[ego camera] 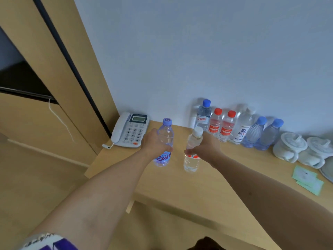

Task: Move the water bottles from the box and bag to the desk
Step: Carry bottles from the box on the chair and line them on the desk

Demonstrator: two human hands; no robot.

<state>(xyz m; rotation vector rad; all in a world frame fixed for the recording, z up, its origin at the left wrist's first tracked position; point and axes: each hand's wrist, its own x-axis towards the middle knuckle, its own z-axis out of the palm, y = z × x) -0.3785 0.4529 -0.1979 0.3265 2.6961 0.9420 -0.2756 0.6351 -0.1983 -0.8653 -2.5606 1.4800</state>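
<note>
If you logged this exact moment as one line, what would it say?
left hand: holds purple-capped bottle | right hand: holds white-capped bottle | both over desk | bottle row at wall

Bare desk (207,186) surface lies open in front of the row of bottles (234,127) lined against the far wall. A telephone (130,129) blocks the far left corner. Two lidded white cups (302,150) and green paper slips (308,179) obstruct the right. A wooden cabinet (59,69) bounds the left side.
</note>
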